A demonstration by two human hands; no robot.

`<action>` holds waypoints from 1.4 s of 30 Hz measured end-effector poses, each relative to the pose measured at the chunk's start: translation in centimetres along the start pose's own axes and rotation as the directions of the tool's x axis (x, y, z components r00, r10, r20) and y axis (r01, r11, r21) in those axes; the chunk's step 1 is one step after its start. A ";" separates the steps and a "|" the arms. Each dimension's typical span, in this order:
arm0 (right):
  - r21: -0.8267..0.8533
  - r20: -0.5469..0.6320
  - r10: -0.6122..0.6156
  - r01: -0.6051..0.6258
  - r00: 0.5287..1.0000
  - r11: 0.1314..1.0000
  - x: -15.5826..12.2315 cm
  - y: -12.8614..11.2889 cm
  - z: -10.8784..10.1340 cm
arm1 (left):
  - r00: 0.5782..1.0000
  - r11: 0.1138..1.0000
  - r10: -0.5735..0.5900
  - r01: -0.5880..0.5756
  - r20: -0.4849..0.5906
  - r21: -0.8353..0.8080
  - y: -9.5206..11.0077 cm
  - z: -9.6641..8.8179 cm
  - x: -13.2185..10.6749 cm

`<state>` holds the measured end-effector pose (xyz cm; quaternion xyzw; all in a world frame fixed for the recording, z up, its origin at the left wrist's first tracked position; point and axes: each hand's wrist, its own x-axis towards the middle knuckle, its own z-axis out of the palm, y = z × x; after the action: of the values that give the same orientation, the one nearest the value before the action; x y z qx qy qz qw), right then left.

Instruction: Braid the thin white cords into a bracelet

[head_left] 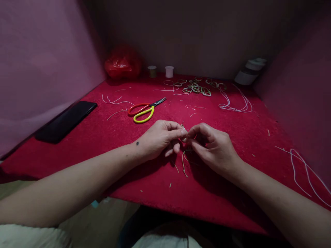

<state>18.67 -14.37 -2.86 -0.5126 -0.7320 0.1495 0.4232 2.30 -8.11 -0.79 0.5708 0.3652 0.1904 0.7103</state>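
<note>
Cord piece (pixel 182 126) sat above the red cloth (pixel 219 199), left hand (pixel 162 137) pinching it, apparently as anchor, while right hand (pixel 216 147) pinched its side, knot detail too small to tell, scissors (pixel 153 106) lying near, presumably for easy reach.

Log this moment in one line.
left hand: pinching cord | right hand: at same cord | red-yellow scissors: on red cloth
</note>
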 end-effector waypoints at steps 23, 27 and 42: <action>0.406 0.118 0.383 -0.396 0.916 0.823 0.9 0.5 -0.4 | 1.000 0.996 -0.006 0.006 -0.008 -0.086 -0.1 -0.3 0.2; 0.707 0.260 0.466 -0.496 0.846 0.505 1.2 0.8 -0.2 | 1.000 0.998 -0.010 0.009 -0.001 -0.060 -0.2 -0.4 0.3; 0.737 0.281 0.486 -0.510 0.827 0.443 0.9 0.5 0.1 | 0.999 0.992 0.027 -0.024 -0.021 0.123 -0.5 -0.2 0.2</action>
<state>18.80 -13.32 -2.85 -0.4624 -0.4114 0.5793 0.5304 2.19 -7.98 -1.32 0.6158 0.3771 0.1831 0.6671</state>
